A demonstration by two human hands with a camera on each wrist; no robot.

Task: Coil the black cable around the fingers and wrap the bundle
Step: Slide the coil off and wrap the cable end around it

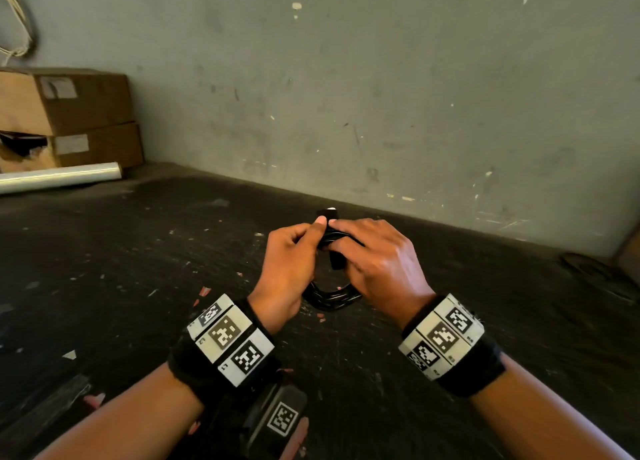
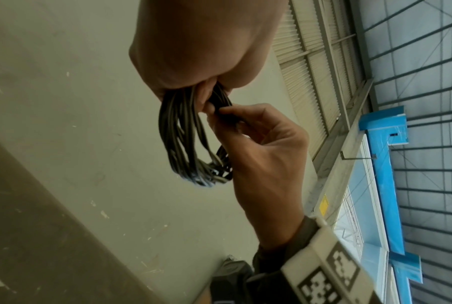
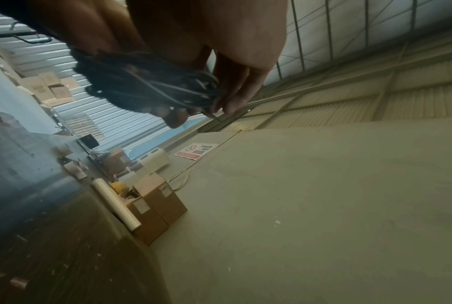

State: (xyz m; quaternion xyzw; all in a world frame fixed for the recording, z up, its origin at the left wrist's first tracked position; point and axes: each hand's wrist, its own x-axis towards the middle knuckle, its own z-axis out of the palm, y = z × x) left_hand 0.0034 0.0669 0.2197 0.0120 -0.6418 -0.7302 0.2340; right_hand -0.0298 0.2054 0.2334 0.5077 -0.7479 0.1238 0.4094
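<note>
Against the scuffed grey wall [image 1: 381, 96], above the dark counter [image 1: 138, 269], you hold the black cable [image 1: 330, 295] coiled in a bundle between both hands. Your left hand [image 1: 289, 269] has its fingers [image 2: 219, 98] curled, pinching the strands at the top. Your right hand [image 1: 377, 265] pinches the same spot (thumb tips nearly touching), its fingers [image 3: 232, 88] curled round the bundle.

Two hands, left [image 1: 287, 262] and right [image 1: 377, 262], near centre. One cable bundle [image 1: 332, 297] between them. Two boxes, top [image 1: 69, 99] and bottom [image 1: 100, 144], stacked far left. One film roll [image 1: 59, 177] before them. One counter [image 1: 138, 269].
</note>
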